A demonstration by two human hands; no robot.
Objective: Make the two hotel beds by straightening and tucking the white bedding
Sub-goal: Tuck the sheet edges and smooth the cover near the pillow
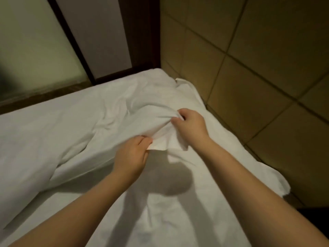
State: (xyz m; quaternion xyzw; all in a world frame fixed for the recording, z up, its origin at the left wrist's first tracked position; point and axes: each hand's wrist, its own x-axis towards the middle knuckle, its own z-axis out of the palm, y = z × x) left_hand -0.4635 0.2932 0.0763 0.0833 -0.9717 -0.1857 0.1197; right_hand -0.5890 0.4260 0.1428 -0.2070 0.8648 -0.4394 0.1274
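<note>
A bed with white bedding fills the lower part of the head view. A rumpled white cover [114, 111] lies bunched across it, over a flatter white sheet [174, 214] nearer me. My left hand [131, 154] grips an edge of the cover at the middle of the bed. My right hand [190, 125] pinches a gathered fold of the same cover a little farther away and to the right. The cloth is lifted and pulled taut between the two hands. A loose corner of bedding [185, 84] lies by the wall.
A padded tan wall with square panels [258, 77] runs along the bed's right side. A dark wooden frame [74, 40] with frosted glass panes [26, 50] stands behind the bed's far edge. The bedding's right edge [283, 186] hangs close to the wall.
</note>
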